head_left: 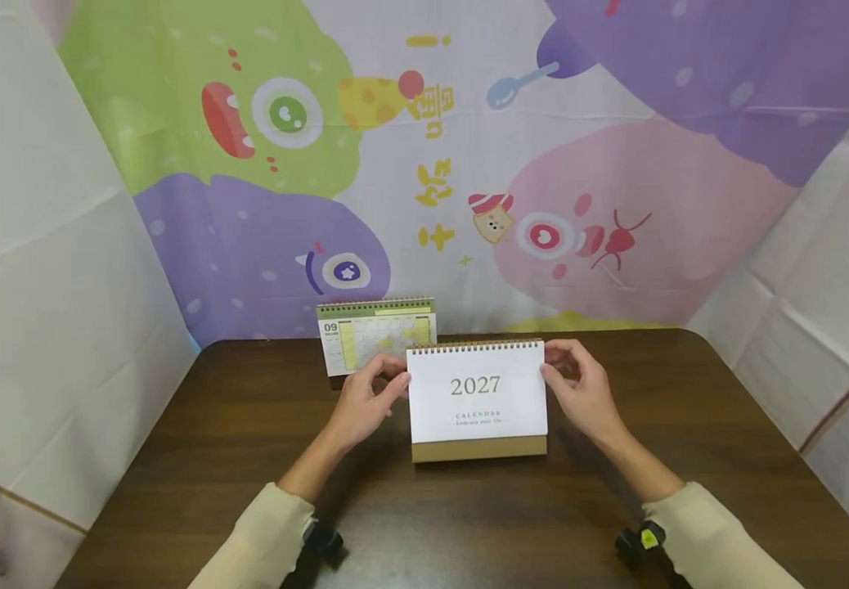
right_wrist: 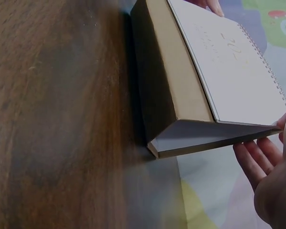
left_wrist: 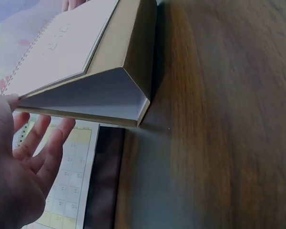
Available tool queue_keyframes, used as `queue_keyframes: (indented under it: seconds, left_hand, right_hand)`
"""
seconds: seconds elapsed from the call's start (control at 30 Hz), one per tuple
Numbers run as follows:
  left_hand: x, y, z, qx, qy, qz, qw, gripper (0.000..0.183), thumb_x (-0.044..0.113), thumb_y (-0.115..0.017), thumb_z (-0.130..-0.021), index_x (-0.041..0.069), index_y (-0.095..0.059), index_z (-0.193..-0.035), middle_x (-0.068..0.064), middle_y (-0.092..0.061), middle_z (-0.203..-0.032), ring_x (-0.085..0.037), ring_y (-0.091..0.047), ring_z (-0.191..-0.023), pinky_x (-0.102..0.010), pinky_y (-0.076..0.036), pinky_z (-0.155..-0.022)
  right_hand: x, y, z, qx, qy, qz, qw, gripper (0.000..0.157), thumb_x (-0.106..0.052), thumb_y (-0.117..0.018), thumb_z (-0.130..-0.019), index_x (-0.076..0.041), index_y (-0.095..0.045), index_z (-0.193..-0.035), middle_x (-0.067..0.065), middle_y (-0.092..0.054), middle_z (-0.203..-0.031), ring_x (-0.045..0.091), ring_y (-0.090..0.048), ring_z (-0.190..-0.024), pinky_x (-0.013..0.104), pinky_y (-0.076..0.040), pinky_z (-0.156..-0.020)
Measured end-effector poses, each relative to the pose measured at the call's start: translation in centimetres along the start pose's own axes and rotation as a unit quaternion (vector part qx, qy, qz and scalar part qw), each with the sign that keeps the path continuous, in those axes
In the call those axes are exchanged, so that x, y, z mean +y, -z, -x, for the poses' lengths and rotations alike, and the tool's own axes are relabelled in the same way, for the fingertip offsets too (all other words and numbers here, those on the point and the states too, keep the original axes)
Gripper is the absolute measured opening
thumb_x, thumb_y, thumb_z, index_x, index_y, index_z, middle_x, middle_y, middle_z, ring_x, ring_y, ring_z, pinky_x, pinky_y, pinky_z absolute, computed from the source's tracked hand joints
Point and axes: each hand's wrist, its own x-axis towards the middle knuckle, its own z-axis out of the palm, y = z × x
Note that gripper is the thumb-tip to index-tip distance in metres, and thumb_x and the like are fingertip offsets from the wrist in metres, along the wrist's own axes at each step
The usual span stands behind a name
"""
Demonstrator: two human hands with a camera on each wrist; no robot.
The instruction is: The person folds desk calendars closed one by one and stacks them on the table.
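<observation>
A white 2027 desk calendar (head_left: 477, 401) with a spiral binding along its top and a tan cardboard stand faces me in the head view. My left hand (head_left: 368, 398) grips its left side near the top, thumb in front and fingers behind. At the opposite side my right hand (head_left: 581, 386) holds it the same way. In the left wrist view the stand (left_wrist: 86, 98) shows as a hollow wedge, and the left fingers (left_wrist: 52, 148) spread against its back panel. The right wrist view has the right fingers (right_wrist: 257, 160) behind the other end of the stand.
A second, green-topped desk calendar (head_left: 343, 339) showing 09 stands behind and left, partly hidden by the left hand and the white calendar. The brown wooden table (head_left: 248, 458) ends at a cartoon-print cloth (head_left: 454, 164). White cloth walls (head_left: 42, 245) enclose both sides.
</observation>
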Motion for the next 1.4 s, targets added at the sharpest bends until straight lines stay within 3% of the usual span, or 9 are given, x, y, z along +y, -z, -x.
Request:
queue_keyframes:
  seconds: [0.13,0.5,0.73,0.93,1.17,1.27,1.4]
  left_hand:
    - [0.4,-0.1,-0.1,0.004,0.021,-0.003,0.9998,0.024,0.023,-0.068,-0.114,0.004,-0.072,-0.129,-0.023,-0.079,-0.118,-0.042,-0.082,-0.098,-0.026,-0.060,-0.062]
    - [0.6,-0.6,-0.4,0.024,0.045,0.001,0.9987,0.028,0.024,-0.070,-0.113,0.005,-0.071,-0.134,-0.023,-0.080,-0.121,-0.039,-0.084,-0.097,-0.026,-0.059,-0.062]
    - [0.7,-0.8,-0.5,0.035,0.045,-0.016,0.9982,0.018,0.021,-0.070,-0.113,0.005,-0.075,-0.118,-0.021,-0.080,-0.113,-0.040,-0.083,-0.097,-0.024,-0.057,-0.060]
    - [0.6,-0.9,-0.4,0.027,0.045,-0.025,0.9983,0.018,0.020,-0.070,-0.113,0.004,-0.078,-0.110,-0.022,-0.080,-0.105,-0.044,-0.080,-0.097,-0.023,-0.057,-0.060]
    - [0.4,-0.9,-0.2,0.012,0.047,-0.027,0.9985,0.019,0.021,-0.069,-0.114,0.004,-0.078,-0.112,-0.021,-0.080,-0.106,-0.037,-0.082,-0.093,-0.023,-0.057,-0.061]
    - [0.3,-0.9,-0.1,0.007,0.049,-0.029,0.9984,0.020,0.021,-0.069,-0.113,0.004,-0.079,-0.112,-0.023,-0.081,-0.107,-0.039,-0.082,-0.093,-0.024,-0.057,-0.061]
    - [-0.1,-1.1,0.1,-0.002,0.051,-0.037,0.9980,0.020,0.022,-0.070,-0.113,0.005,-0.080,-0.111,-0.025,-0.082,-0.105,-0.040,-0.081,-0.089,-0.025,-0.057,-0.061]
  right_hand:
    - [-0.1,-0.1,-0.2,0.006,-0.013,0.025,1.000,0.027,0.000,-0.071,-0.107,0.006,-0.070,-0.133,0.027,-0.076,-0.116,-0.008,-0.065,-0.097,0.009,-0.056,-0.084]
    - [-0.2,-0.1,-0.8,0.007,-0.038,0.056,0.998,0.029,-0.005,-0.071,-0.108,0.002,-0.070,-0.136,0.024,-0.078,-0.117,-0.010,-0.064,-0.097,0.009,-0.050,-0.089]
    - [-0.6,-0.2,-0.8,0.010,-0.057,0.048,0.997,0.016,-0.002,-0.072,-0.106,0.003,-0.069,-0.121,0.022,-0.074,-0.119,-0.005,-0.062,-0.098,0.008,-0.049,-0.091]
    - [-0.5,-0.1,-0.7,0.003,-0.061,0.047,0.997,0.017,0.001,-0.072,-0.105,0.004,-0.071,-0.122,0.025,-0.075,-0.118,-0.005,-0.062,-0.098,0.007,-0.049,-0.091]
    - [-0.3,-0.2,-0.4,0.001,-0.073,0.060,0.996,0.020,0.002,-0.072,-0.103,0.007,-0.072,-0.123,0.027,-0.077,-0.115,-0.008,-0.062,-0.095,0.006,-0.049,-0.090]
    - [-0.1,-0.1,-0.2,-0.007,-0.079,0.066,0.995,0.022,0.001,-0.073,-0.103,0.007,-0.073,-0.123,0.027,-0.078,-0.114,-0.008,-0.063,-0.093,0.009,-0.051,-0.086]
    - [0.2,0.1,0.0,-0.024,-0.095,0.090,0.991,0.022,-0.002,-0.073,-0.104,0.004,-0.073,-0.125,0.025,-0.079,-0.113,0.000,-0.068,-0.094,0.014,-0.051,-0.082]
